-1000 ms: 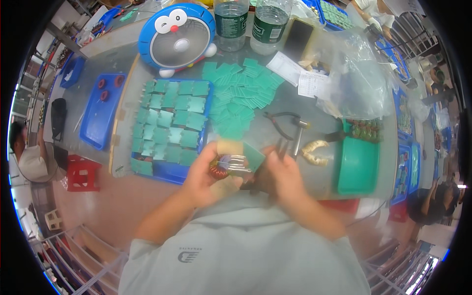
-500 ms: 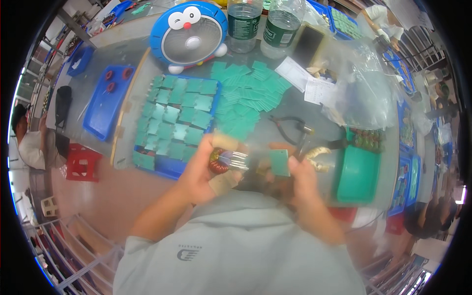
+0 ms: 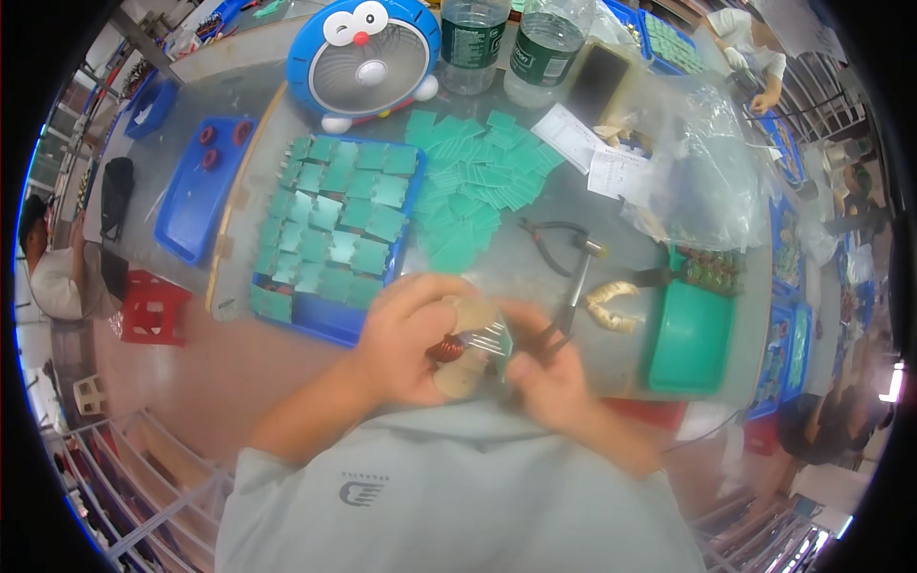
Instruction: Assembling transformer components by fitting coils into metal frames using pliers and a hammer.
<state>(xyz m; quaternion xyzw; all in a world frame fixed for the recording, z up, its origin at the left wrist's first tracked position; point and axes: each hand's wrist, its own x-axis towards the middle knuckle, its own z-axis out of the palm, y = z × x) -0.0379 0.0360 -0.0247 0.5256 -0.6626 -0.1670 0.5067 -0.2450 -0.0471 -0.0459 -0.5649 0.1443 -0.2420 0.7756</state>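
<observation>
My left hand (image 3: 396, 334), with tan coverings on its thumb and a finger, is closed round a wire-wound ring coil (image 3: 446, 350) in reddish copper. Several straight metal leads (image 3: 485, 338) stick out of the coil toward the right. Between the fingers of my right hand (image 3: 554, 382) is a thin green board (image 3: 505, 350), seen nearly edge-on at the tips of the leads. Whether the leads pass through the board cannot be made out. Both hands are held over the bench's near edge, close to my body.
A blue tray (image 3: 330, 329) of coils topped with green boards lies left, beside a pile of loose green boards (image 3: 478, 191). Right are pliers (image 3: 543, 250), a metal-headed tool (image 3: 579, 282), a curved tan piece (image 3: 611, 310) and a green tray (image 3: 688, 353). A fan (image 3: 368, 72) and bottles (image 3: 471, 48) stand behind.
My right hand has moved left with the green board, bringing it from apart to the coil's leads. My left hand has turned slightly and shifted right, still holding the coil.
</observation>
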